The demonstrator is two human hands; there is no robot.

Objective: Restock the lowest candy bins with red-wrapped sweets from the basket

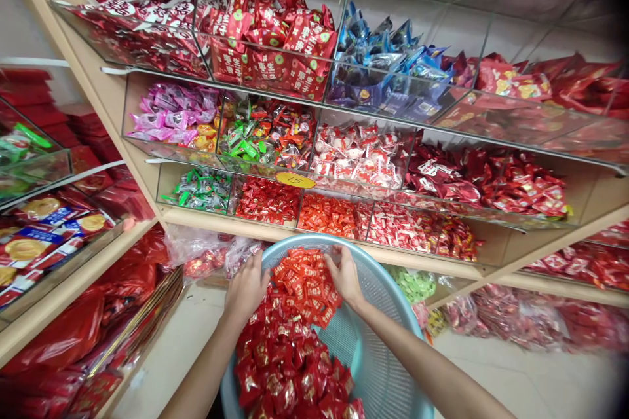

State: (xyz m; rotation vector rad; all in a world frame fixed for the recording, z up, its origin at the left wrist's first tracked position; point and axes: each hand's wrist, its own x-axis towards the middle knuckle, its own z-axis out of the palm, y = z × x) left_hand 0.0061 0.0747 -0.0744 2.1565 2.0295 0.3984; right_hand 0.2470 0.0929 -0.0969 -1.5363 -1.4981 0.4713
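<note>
A light-blue plastic basket (388, 314) stands below the shelves. Small orange-red wrapped candies (307, 285) lie heaped at its far side, and larger dark-red wrapped candies (289, 373) fill the near left part. My left hand (247, 287) rests at the basket's left rim beside the orange-red candies, fingers extended and nothing visibly held. On the other side of that heap, my right hand (344, 273) has thumb and fingers apart at the edge of the candies. Its fingertips are close to or touching the wrappers; I cannot tell which.
Shelves ahead have clear dividers, with red snack bags (280, 33), blue bags (388, 59) and purple candies (171, 111). A yellow price tag (295, 180) hangs on a shelf edge. Bagged goods lie on the floor (187, 327) level, and red packages (73, 327) fill the lower left.
</note>
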